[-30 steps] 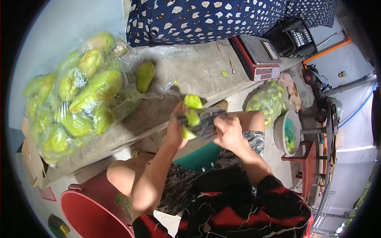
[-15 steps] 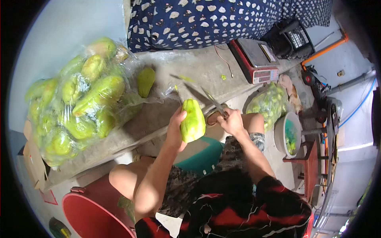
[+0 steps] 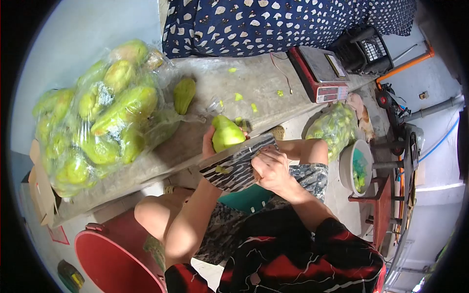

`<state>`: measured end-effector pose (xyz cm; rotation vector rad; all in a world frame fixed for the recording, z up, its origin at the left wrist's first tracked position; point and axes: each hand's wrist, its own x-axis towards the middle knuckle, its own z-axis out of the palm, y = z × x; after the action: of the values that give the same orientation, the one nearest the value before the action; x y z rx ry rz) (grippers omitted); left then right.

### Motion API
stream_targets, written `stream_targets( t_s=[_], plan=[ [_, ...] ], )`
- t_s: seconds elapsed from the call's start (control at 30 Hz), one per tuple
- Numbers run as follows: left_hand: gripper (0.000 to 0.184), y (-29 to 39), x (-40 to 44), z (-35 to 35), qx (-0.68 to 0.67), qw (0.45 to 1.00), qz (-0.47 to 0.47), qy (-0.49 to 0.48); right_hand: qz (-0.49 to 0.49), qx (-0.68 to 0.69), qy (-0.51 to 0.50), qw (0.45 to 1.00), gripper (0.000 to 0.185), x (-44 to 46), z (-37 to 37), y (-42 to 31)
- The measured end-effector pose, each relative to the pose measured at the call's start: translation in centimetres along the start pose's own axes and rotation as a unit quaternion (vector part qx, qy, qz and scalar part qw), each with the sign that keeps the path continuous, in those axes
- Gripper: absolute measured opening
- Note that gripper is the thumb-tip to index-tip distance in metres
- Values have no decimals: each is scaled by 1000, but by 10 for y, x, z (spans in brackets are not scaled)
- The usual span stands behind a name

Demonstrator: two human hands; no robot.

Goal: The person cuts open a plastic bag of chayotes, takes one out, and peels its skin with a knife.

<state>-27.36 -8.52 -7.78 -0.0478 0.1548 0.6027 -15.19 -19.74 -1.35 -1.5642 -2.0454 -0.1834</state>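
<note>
In the head view, I locate the green fruit within the left hand, whose visible fingers curl against the fruit's left side; the rest of the grip is hidden behind the broad striped knife. I read the right hand as closed around the knife, below and to the right of the fruit. The exposed fruit surface is light green and rounded, narrowing toward its upper end; I cannot tell whether the blade touches it
</note>
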Motion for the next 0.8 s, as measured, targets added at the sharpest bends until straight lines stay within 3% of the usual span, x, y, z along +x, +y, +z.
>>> stream_targets(
  t_s=[0.23, 0.33, 0.4, 0.47, 0.6, 0.67, 0.73, 0.8],
  plan=[
    [62, 0, -5, 7, -5, 1000, 6, 14, 5, -16, -2, 1000, 21, 1, 2, -2],
    [55, 0, -7, 8, -19, 999, -15, -33, 50, -37, -20, 998, 22, -6, 4, 13],
    [49, -7, -8, 7, 0, 989, 102, 110, 129, -48, -41, 990, 23, -12, 2, 31],
    [46, -6, -5, 13, 21, 986, 120, 118, 163, -32, -62, 984, 23, -19, -9, 35],
    [52, -8, -7, 15, 77, 991, 65, 88, 57, -11, -33, 998, 21, -11, -18, 7],
    [55, -6, -2, 0, 80, 996, 23, -23, 31, 17, -3, 999, 21, -6, -15, 1],
    [55, -7, -4, 7, 67, 997, 36, 0, 30, 25, -10, 999, 21, -3, -17, -1],
    [52, -7, -1, -2, 151, 985, 85, 12, 30, 32, -20, 999, 21, -4, -16, 5]
  ],
)
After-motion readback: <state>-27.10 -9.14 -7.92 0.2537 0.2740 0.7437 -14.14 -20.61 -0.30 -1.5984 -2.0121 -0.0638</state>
